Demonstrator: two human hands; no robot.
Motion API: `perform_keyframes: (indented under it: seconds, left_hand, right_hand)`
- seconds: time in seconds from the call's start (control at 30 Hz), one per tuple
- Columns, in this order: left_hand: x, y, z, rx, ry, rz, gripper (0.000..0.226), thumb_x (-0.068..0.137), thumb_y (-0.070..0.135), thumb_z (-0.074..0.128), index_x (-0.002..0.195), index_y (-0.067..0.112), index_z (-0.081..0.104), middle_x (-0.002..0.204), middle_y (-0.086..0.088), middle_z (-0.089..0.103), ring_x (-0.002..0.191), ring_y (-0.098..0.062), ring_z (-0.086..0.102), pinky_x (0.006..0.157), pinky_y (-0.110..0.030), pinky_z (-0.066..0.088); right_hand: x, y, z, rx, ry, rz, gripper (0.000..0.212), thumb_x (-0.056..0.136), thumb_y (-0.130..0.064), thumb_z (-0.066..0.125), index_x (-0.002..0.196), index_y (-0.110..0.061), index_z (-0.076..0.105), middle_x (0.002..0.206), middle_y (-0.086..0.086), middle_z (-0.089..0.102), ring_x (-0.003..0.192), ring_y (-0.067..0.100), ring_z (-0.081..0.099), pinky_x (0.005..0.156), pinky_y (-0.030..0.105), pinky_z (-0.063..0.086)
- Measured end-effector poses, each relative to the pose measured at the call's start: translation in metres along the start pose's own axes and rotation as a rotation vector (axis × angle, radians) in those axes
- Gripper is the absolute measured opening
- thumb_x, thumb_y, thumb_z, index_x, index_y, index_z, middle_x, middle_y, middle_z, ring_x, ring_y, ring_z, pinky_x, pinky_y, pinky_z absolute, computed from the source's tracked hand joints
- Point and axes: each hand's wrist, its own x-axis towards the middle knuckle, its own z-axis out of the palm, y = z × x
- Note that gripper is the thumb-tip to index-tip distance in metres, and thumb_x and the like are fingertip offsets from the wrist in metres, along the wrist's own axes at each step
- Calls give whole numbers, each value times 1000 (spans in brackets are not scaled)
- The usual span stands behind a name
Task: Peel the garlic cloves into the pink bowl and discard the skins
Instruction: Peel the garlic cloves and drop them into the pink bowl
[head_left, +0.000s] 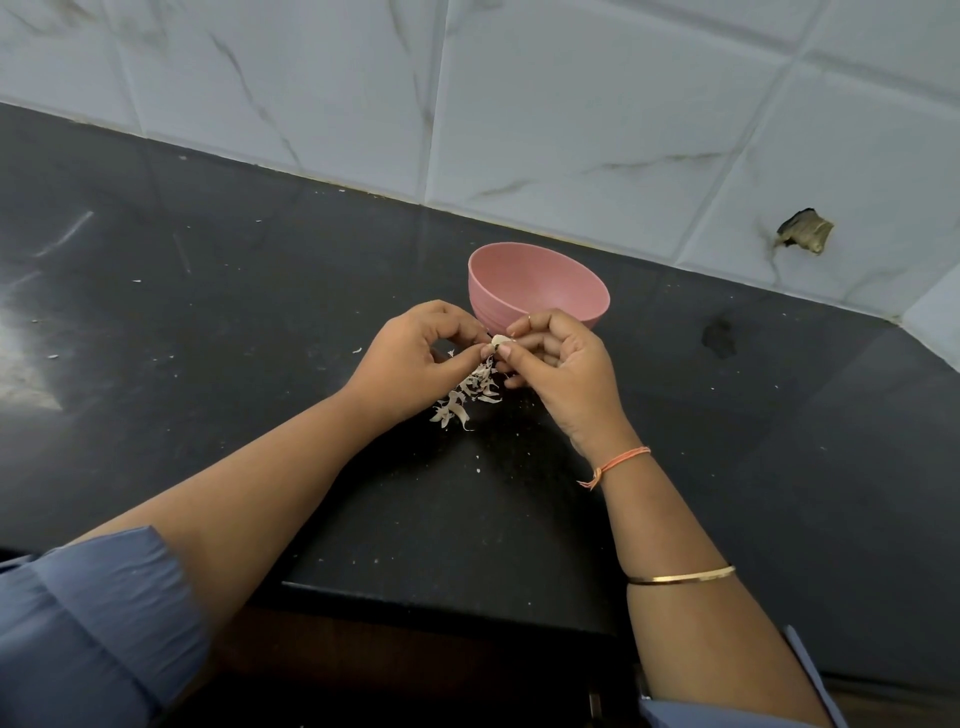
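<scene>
Head view, findings at this moment. My left hand (415, 353) and right hand (556, 358) meet above the dark worktop (260, 312), fingers of both curled and pinching one garlic clove (500, 341) between thumb and fingertips. The pink bowl (519, 244) stands upright at 12 o'clock from the hands, just beyond the knuckles. The pile of skins (467, 400) lies on the worktop at 6 to 7 o'clock, directly beneath the clove.

Risks, in my judgement:
- The clove is small and held only at the tips. A hard pull on the skin could flick it out of the pinch and into the skins or off across the worktop.
- The bowl sits so near that my right knuckles could nudge or tip it.
- The skins are light and loose. A sweep of a wrist could scatter them, or a falling strip could land in the bowl.

Not established:
- How much skin remains on the clove; the fingers cover most of it.
- Whether peeled cloves lie in the bowl; its near floor is hidden behind the hands, and the part showing looks bare.
- No unpeeled cloves and no bin are in view.
- White specks scattered on the worktop are too small to identify.
</scene>
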Motion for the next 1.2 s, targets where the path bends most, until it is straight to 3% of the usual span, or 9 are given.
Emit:
perform_keyframes:
  seconds: [0.63,0.77,0.83,0.97,1.0,1.1,1.13,1.2]
  left_hand:
    - [1,-3,0,32,23,39,14,83,14,67,87,27,71,91,14,62,85,2,58,63,-5,42]
    - [4,-8,-2,73,129,-2,9,84,20,66,90,19,73,94,8,66,87,2,58,65,-2,38]
    - [4,-9,-2,71,150,-13,8,84,20,66,89,20,73,93,8,66,87,0,58,64,-3,38]
    - [4,-7,-1,37,169,-19,7,84,20,66,87,21,72,92,8,65,82,-2,59,62,-5,40]
    - [4,-7,-1,32,179,-19,7,84,20,66,87,21,72,93,8,65,81,-2,59,61,-5,41]
    - [4,-8,-2,40,193,-20,8,84,21,66,89,21,72,93,7,65,82,-3,59,62,-6,42]
    - [4,-8,-1,43,187,-20,8,84,22,66,89,21,72,92,8,64,83,-3,59,63,-6,42]
    - [4,-8,-2,43,178,-29,8,84,26,67,88,21,72,90,9,64,82,-4,60,64,-8,44]
  right_hand:
    - [-1,-3,-2,-56,20,19,15,79,-1,69,81,-15,65,76,1,66,70,9,64,63,24,56]
    - [1,-9,-12,-315,42,84,15,78,-5,72,71,-16,65,70,-2,66,64,8,60,63,23,52]
    - [2,-23,-16,-515,90,-15,13,79,-6,71,70,-14,65,71,-5,65,65,7,58,67,24,50]
    - [2,-50,-14,-893,334,-431,7,84,-5,61,77,-4,63,79,7,61,73,20,54,65,27,42]
    - [2,-50,-12,-996,277,-403,7,84,-3,58,80,-4,63,82,10,60,77,24,55,65,28,40]
    - [-3,-35,0,-1178,-253,81,13,85,-3,58,81,-13,64,90,10,63,90,29,60,71,29,41]
    - [-3,-32,-1,-1144,-308,165,13,85,-5,60,79,-16,64,92,8,64,91,26,60,73,29,43]
    - [1,-32,-5,-972,-172,144,13,85,-8,63,76,-18,63,83,1,63,80,17,59,74,27,46]
